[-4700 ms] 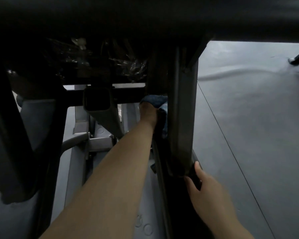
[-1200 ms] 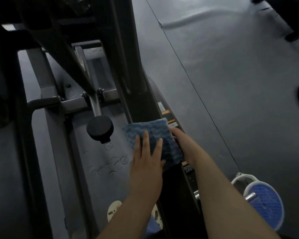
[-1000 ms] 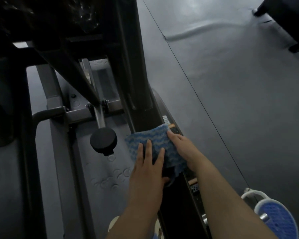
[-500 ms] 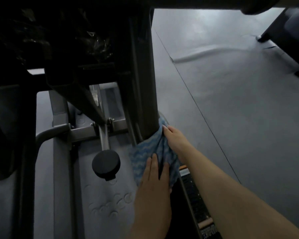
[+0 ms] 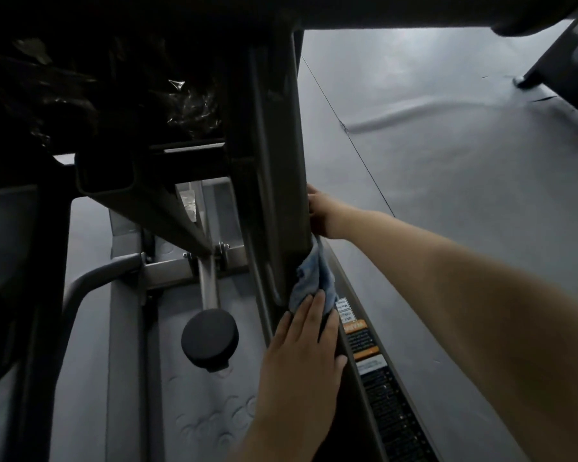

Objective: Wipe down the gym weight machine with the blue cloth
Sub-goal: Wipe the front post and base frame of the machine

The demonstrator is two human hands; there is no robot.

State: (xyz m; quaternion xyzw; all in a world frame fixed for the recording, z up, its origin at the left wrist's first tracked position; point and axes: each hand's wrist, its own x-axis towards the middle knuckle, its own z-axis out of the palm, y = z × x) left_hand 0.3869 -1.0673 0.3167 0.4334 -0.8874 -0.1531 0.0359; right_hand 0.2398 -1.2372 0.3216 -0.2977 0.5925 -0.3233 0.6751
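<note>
blue cloth (image 5: 314,278) wrapped on the machine upright (image 5: 281,161)

my left hand (image 5: 304,348) lies flat, pinning its tail; my right hand (image 5: 321,210) grips the cloth's top against the post to wipe.

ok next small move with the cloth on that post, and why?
Probably slide the blue cloth up the upright post: the right hand grips the post above it, the left hand presses the cloth's lower end, and the post above looks unwiped.
</note>
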